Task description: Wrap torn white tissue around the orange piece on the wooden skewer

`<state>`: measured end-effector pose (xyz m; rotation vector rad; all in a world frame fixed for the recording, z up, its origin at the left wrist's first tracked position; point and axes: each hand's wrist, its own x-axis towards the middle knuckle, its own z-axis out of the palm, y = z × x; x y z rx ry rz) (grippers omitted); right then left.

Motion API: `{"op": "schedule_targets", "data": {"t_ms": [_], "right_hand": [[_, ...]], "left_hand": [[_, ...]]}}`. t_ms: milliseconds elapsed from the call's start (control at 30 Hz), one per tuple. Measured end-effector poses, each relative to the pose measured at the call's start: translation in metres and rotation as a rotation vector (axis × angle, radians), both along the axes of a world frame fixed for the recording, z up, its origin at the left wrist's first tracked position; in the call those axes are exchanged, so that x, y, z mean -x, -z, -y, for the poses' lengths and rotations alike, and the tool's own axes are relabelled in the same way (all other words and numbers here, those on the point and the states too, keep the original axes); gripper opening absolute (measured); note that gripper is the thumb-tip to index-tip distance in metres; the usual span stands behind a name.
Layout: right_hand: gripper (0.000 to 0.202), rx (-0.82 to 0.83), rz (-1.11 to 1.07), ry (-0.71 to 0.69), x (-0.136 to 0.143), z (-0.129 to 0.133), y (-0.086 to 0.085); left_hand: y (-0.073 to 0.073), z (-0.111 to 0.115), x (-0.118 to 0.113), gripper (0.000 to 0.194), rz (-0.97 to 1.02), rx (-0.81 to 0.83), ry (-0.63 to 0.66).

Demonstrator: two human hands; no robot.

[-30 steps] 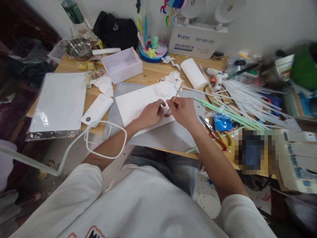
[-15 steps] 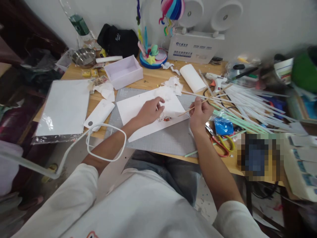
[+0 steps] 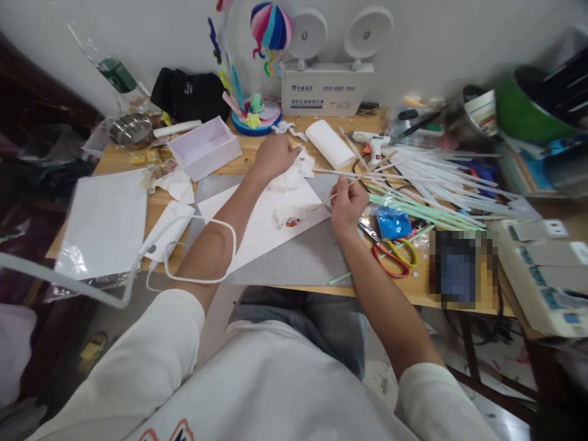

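My right hand [image 3: 348, 207] is closed around a thin wooden stick [image 3: 380, 164], whose lower tip points down and left over a white paper sheet [image 3: 248, 229]. My left hand [image 3: 275, 160] reaches across to a crumpled white tissue [image 3: 305, 164] at the sheet's far edge, its fingertips pinched on it. Fluffy white material [image 3: 285, 179] lies below that hand. Nearer to me on the sheet sits a small orange-and-white piece [image 3: 292, 221] with whitish stuff around it; its kind is unclear. A grey cutting mat [image 3: 294, 260] is under the sheet.
White strips [image 3: 441, 177] and a glue gun [image 3: 375, 147] lie at the right, with scissors [image 3: 395, 257] nearer. An open lilac box [image 3: 206, 147] stands behind left. A white cable loop [image 3: 232, 245] crosses above my left forearm. A colourful craft model [image 3: 257, 113] stands at the back.
My left hand has moved away from me, from above the orange-and-white piece to the crumpled tissue. My right hand still holds the stick. The whole view has shifted a little.
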<state>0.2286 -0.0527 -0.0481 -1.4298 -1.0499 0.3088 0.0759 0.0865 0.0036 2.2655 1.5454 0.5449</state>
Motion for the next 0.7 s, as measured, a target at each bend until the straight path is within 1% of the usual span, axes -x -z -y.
{"op": "schedule_targets", "data": {"t_ms": [67,167,267,333,433,500,567,633,700], "right_hand": [[0.064,-0.002,0.017,0.007,0.001,0.0,-0.002],[0.064,-0.01,0.022,0.009,0.001,0.001,-0.003],[0.064,-0.003,0.011,0.005,0.001,0.002,-0.003],[0.063,0.009,-0.02,-0.004,0.001,0.002,-0.002],[0.062,0.012,-0.082,-0.013,0.0,0.003,-0.002],[0.061,0.011,-0.114,-0.015,0.0,0.003,-0.003],[0.061,0.015,-0.134,-0.024,0.0,0.002,-0.003],[0.061,0.013,-0.132,-0.038,0.0,0.002,-0.003],[0.061,0.003,-0.107,-0.05,0.0,0.002,-0.003]], "left_hand": [[0.004,0.011,-0.007,0.029,0.025,-0.003,-0.035],[0.017,0.022,-0.021,0.023,0.061,-0.082,-0.058],[0.03,0.022,-0.033,0.015,0.055,-0.096,-0.062],[0.031,0.02,-0.035,0.009,0.052,-0.054,-0.032],[0.022,0.02,-0.023,0.008,0.059,-0.032,0.068],[0.013,0.024,-0.006,0.018,0.051,-0.057,0.157],[0.008,0.033,0.012,0.031,0.007,-0.075,0.279],[0.007,0.042,0.027,0.036,-0.07,-0.078,0.428],[0.011,0.05,0.034,0.033,-0.133,-0.084,0.553]]}}
